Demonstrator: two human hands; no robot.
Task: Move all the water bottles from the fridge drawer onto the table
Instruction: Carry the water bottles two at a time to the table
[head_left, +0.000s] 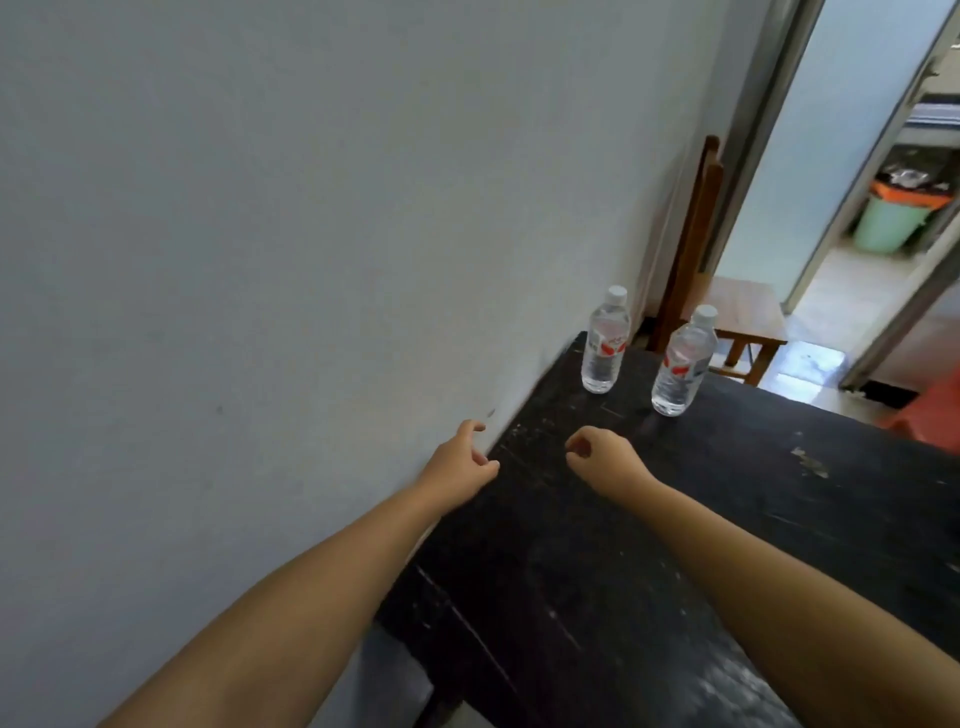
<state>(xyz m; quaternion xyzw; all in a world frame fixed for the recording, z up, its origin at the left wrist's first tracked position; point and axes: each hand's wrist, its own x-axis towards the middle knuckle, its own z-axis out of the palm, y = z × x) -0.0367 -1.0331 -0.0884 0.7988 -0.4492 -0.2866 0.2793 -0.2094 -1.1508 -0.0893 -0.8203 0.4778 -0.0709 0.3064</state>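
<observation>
On the dark table (675, 519) two water bottles (605, 343) stand upright; my left hand (460, 457) and right hand (605, 460) hover loosely curled, empty, and should clear them without knocking either.

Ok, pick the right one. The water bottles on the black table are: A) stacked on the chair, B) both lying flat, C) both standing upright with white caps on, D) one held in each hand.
C: the bottle near the wall and the second bottle stand capped on the table, and the left hand and right hand hold nothing.
</observation>
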